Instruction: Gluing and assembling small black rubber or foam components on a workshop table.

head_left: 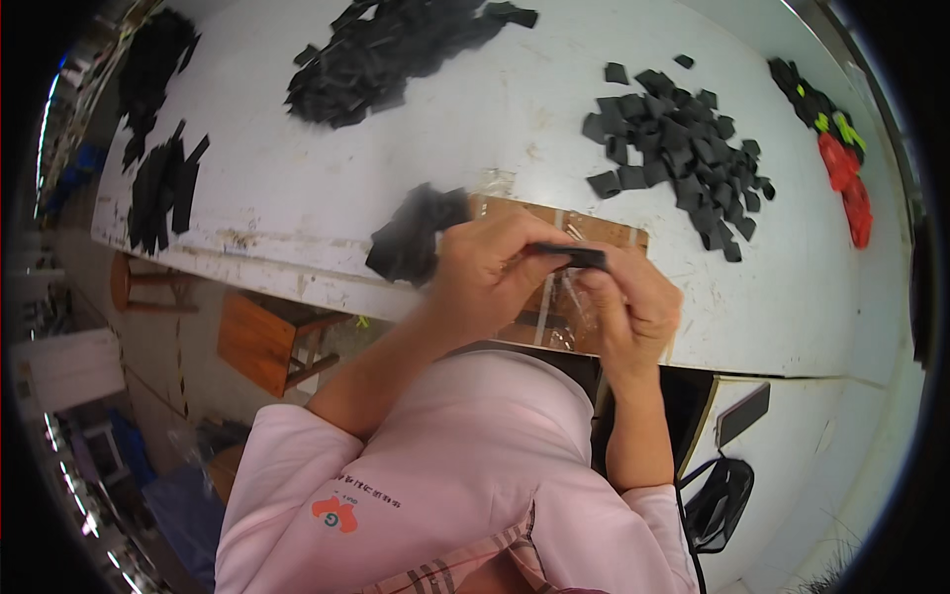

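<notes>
Both hands meet over the near edge of a white table point(475, 129). My left hand point(485, 272) and my right hand point(628, 312) pinch the two ends of a small flat black strip point(572, 255) held level between them. Under the hands lies a brown cardboard sheet point(604, 230) covered with clear film. Just left of my left hand sits a small heap of black pieces point(411, 238).
A pile of black square pieces point(683, 148) lies right of centre, another black pile point(386, 49) at the far side, black strips point(163, 188) at the left. Red and green items point(841, 168) sit far right. A wooden stool point(262, 342), a phone point(742, 414) and a black bag point(717, 500) are below.
</notes>
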`<state>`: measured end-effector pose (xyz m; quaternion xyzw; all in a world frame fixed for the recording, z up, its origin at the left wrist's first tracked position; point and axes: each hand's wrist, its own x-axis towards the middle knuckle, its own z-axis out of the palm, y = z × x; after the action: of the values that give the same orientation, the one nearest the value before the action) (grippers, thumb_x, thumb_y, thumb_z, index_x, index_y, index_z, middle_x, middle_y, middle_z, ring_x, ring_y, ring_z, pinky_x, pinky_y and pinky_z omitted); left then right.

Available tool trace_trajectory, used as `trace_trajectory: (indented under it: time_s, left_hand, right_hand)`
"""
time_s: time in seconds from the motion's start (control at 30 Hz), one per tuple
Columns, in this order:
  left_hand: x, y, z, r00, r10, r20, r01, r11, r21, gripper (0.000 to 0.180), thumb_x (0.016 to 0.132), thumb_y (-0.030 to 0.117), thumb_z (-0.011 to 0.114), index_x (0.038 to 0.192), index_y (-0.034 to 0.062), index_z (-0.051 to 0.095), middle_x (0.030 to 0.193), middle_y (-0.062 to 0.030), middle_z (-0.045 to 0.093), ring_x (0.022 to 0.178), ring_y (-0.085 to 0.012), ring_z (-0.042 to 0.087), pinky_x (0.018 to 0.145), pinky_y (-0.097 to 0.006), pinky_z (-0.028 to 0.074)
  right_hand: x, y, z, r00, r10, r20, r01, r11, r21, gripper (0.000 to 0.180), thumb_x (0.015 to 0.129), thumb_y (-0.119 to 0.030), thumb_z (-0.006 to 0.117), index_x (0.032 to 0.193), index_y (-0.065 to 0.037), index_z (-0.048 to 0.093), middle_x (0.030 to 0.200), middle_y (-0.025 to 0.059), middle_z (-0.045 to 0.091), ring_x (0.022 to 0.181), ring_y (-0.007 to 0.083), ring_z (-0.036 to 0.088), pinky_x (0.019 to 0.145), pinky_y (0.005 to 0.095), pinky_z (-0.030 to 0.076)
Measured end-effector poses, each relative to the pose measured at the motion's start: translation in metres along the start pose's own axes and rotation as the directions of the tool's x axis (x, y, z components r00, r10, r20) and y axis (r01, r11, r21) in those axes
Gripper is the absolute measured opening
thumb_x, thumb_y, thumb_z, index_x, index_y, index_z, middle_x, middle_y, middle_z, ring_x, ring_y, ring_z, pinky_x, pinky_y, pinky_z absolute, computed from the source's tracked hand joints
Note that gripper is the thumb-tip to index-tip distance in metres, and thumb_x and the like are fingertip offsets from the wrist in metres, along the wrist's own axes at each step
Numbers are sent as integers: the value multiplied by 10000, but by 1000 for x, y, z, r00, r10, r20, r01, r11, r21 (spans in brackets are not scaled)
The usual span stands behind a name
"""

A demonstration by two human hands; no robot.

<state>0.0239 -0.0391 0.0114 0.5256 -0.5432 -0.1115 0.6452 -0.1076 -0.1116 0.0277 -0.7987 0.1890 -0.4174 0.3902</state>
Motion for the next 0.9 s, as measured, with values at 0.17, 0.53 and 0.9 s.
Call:
trace_trajectory:
  time_s: [0.17,0.53,0.9]
  left_hand:
    - [-28,-19,-2,958,-271,-97,286,935,212,12,764,34,582,758,28,574,585,-59,552,489,-127,522,462,-234,397]
    - [-21,-118,-20,830,-516,-211,432,358,828,188,733,167,585,787,5,506,777,-166,517,748,-326,526,646,-402,437]
    - [-24,-5,-37,576,-750,325,797,427,-428,86,770,-16,580,849,5,608,820,-39,609,674,-63,553,573,-193,444]
  right_hand:
    - [30,-6,-39,997,72,-33,-61,962,268,256,789,-161,599,942,43,580,627,59,558,506,118,422,461,227,340]
    - [-26,16,-7,706,699,113,-697,657,288,173,849,-142,544,898,13,601,642,-1,555,547,45,495,495,161,385]
    - [-31,-22,13,994,104,45,-90,967,-237,184,694,-44,669,858,-10,590,767,117,593,658,208,568,567,263,457]
